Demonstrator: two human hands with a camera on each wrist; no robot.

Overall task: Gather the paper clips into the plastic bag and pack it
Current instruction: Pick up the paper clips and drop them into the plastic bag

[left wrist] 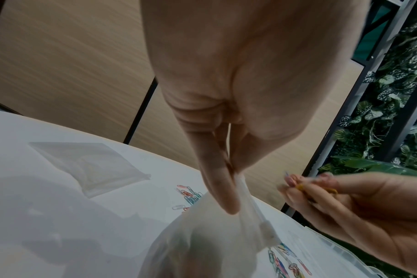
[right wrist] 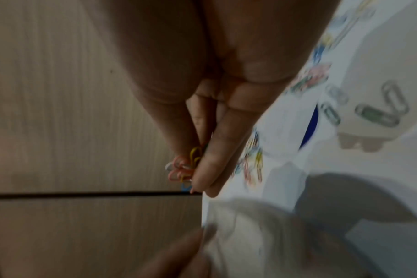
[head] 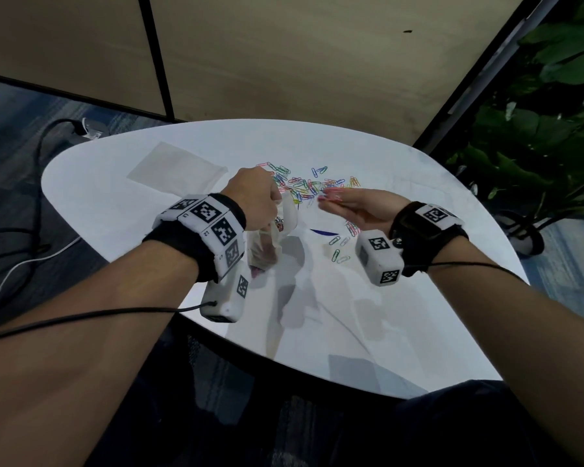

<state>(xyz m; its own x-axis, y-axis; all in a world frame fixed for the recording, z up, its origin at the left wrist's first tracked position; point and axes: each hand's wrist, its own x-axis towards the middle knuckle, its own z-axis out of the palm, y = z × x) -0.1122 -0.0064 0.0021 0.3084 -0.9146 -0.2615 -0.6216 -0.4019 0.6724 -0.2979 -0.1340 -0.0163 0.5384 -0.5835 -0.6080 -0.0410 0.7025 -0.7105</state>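
My left hand (head: 255, 193) pinches the top edge of a clear plastic zip bag (head: 277, 230) and holds it up over the white table (head: 149, 251); in the left wrist view the bag (left wrist: 202, 235) hangs below the thumb, with some clips inside. Just right of the bag's mouth, my right hand (head: 331, 198) pinches a small bunch of coloured paper clips (right wrist: 186, 169) between thumb and fingers. A scattered pile of coloured paper clips (head: 304, 183) lies on the table beyond both hands, and a few more clips (head: 341, 244) lie near my right wrist.
A second flat clear bag (head: 176, 170) lies on the table at the far left. A blue mark (head: 321, 232) shows on the tabletop between my hands. Cables (head: 31, 237) run over the floor on the left; a leafy plant (head: 536, 123) stands to the right.
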